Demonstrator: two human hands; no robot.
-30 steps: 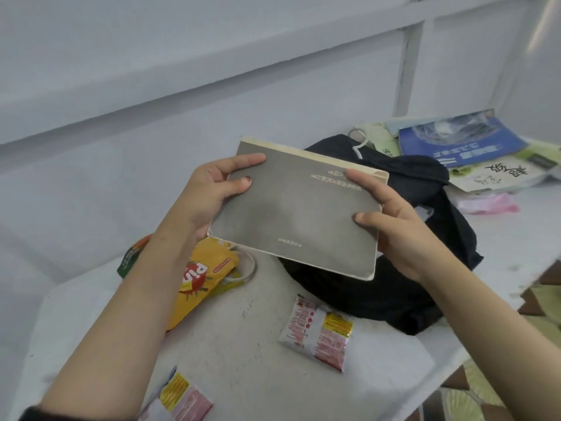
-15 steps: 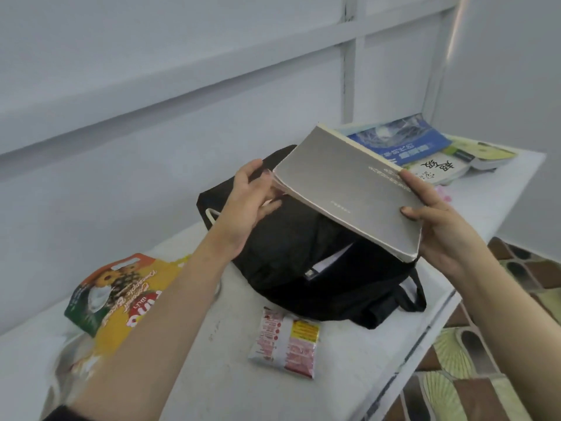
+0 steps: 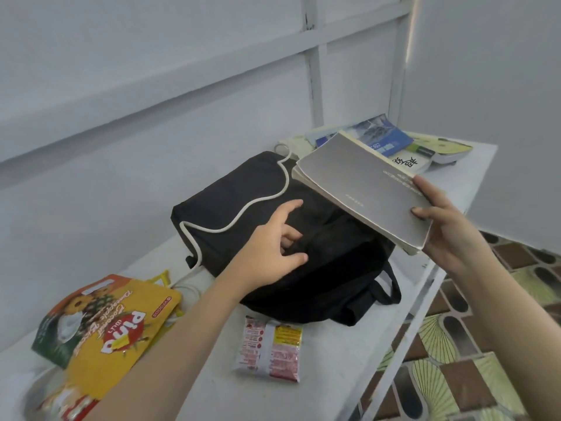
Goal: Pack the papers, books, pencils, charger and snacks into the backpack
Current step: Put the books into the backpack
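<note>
Two bare hands over the white tabletop (image 3: pixel 318 387); left hand (image 3: pixel 270 253) reaches forward from lower left, palm down, fingers spread and loosely curled on the top of the black backpack (image 3: pixel 243 208), grip wide and holding nothing, fingertips pressing into the dark fabric near its middle fold; right hand (image 3: pixel 449 235) comes in from the right, raised, thumb on the cover and fingers under, grip clamped on the near right corner of the grey book (image 3: pixel 364 186); book tilts, far end higher, hanging above the backpack's right side, apart from the left hand; white cord (image 3: pixel 243 212) snakes across the backpack's top and down its left edge to the tabletop; yellow snack bag (image 3: pixel 118 332) lies at near left, partly under the left forearm; small red-and-yellow snack packet (image 3: pixel 270 347) lies flat just in front of the backpack; stacked books (image 3: pixel 391 141) sit at the far end of the tabletop behind the held book; patterned floor tiles (image 3: pixel 473 369) at lower right.
</note>
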